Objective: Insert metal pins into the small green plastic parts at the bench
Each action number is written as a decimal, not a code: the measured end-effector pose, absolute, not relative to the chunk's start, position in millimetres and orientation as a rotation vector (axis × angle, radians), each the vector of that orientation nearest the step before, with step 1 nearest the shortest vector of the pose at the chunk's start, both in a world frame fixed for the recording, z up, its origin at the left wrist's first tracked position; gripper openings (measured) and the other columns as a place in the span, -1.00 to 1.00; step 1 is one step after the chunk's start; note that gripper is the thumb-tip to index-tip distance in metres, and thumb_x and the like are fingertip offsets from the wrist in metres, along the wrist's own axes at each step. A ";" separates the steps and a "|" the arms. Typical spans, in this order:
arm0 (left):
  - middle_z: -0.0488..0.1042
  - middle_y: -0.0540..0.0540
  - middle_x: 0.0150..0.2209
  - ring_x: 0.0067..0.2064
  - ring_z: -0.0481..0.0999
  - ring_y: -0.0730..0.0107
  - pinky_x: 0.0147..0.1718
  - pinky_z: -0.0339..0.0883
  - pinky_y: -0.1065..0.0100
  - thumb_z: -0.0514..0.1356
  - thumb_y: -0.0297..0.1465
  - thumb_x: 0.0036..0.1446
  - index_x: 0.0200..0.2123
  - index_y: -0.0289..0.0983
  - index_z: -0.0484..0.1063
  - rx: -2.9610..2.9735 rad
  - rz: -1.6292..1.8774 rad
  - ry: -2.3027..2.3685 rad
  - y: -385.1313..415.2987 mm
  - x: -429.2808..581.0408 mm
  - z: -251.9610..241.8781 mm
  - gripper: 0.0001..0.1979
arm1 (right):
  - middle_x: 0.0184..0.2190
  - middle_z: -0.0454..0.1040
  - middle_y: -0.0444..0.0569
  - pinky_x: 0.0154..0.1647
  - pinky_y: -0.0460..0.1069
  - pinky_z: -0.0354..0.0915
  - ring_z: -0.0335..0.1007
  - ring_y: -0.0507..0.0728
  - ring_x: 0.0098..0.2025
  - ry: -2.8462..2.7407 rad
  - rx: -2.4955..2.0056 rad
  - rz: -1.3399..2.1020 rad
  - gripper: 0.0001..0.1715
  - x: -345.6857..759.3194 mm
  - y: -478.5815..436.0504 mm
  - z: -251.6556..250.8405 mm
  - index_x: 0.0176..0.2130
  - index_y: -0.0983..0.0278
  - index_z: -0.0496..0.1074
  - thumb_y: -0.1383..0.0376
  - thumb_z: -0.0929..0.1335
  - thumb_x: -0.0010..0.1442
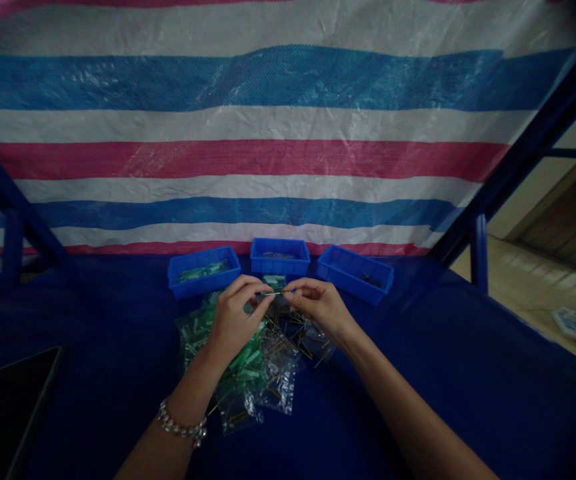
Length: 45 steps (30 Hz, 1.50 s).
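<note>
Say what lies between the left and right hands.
In the head view, a thin rod spans from the left hand to the right hand.

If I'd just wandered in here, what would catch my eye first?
Probably the big striped sheet in blue, white and pink, filling the upper part of the view behind the blue table. Next, near the middle, the left hand and right hand almost meet, pinching a thin stick between them. Below them, green pieces and clear bags lie heaped, with three blue bins in a row beyond.
</note>
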<state>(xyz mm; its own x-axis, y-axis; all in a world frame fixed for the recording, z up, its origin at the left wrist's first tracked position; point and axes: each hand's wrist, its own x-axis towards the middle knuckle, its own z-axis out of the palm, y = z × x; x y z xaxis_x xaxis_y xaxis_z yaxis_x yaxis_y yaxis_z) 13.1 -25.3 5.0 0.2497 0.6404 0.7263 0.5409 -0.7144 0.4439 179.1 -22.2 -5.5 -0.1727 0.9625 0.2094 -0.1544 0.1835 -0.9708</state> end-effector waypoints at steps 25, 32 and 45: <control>0.41 -0.05 -0.40 -0.45 0.38 0.53 -0.50 0.27 0.46 0.13 -0.46 0.01 -0.44 -0.31 0.39 2.403 1.464 1.149 -24.1 12.8 5.8 -0.95 | -0.70 0.27 -0.18 -0.64 -0.14 0.01 0.06 -0.06 -0.66 -1.695 -1.074 0.625 -0.80 179.9 -24.9 -7.9 -0.37 0.30 0.45 0.23 0.33 0.00; 0.40 -0.05 -0.39 -0.46 0.36 0.54 -0.49 0.27 0.46 0.13 -0.46 0.00 -0.44 -0.31 0.38 2.414 1.429 1.160 -22.6 11.9 4.1 -0.95 | -0.67 0.32 -0.18 -0.60 -0.15 0.05 0.11 -0.07 -0.65 -1.782 -1.102 0.489 -0.84 180.1 -25.5 -8.1 -0.35 0.30 0.45 0.29 0.33 0.01; 0.40 -0.05 -0.37 -0.46 0.36 0.55 -0.48 0.27 0.45 0.11 -0.46 0.02 -0.43 -0.30 0.37 2.407 1.386 1.169 -22.5 11.6 3.2 -0.94 | -0.67 0.32 -0.18 -0.62 -0.15 0.04 0.11 -0.05 -0.65 -1.791 -1.107 0.425 -0.83 180.5 -24.3 -11.4 -0.35 0.28 0.44 0.25 0.32 0.03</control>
